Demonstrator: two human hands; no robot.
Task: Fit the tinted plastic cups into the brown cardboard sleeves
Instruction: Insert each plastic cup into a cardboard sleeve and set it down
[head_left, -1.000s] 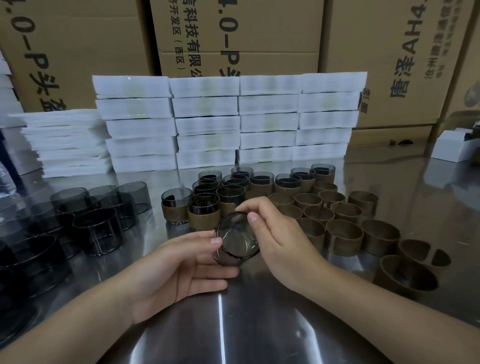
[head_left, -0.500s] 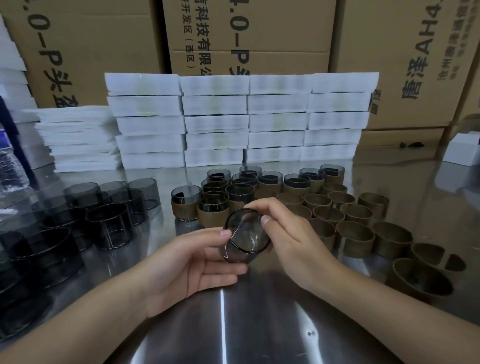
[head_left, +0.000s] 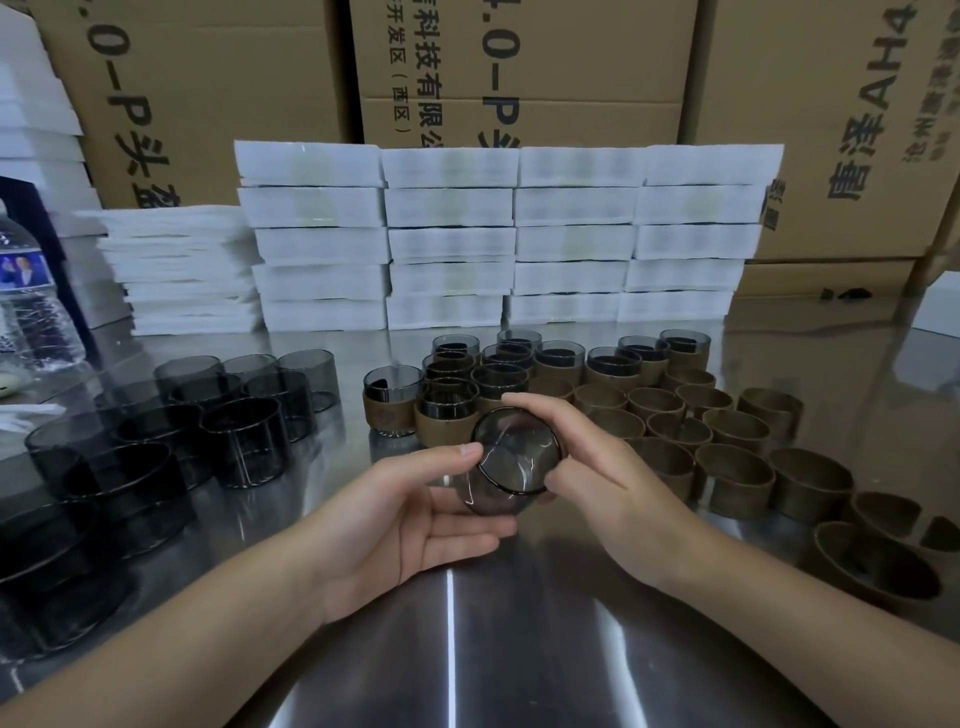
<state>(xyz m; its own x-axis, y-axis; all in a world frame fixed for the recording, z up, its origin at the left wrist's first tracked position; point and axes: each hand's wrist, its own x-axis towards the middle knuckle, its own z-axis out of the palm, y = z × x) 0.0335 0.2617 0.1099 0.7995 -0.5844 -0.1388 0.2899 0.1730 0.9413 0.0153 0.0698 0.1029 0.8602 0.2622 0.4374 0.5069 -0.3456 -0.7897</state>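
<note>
While you are still holding the smoky round plastic cup (head_left: 511, 467) just before the cluster of sleeved cups (head_left: 452, 410), your left hand (head_left: 415, 514) and right hand (head_left: 597, 483) are both keeping a closed grip on it; the brown cardboard ring sleeves (head_left: 732, 467) right of that cluster are waiting unfitted.

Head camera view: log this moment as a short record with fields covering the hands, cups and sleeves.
held cup: tinted, no sleeve, tilted, mouth toward camera
left hand: pinches held cup, thumb on rim
right hand: grips held cup's right side
bare cups: grouped at left
sleeved cups: clustered behind hands
empty sleeves: rows on right
table: shiny metal
</note>
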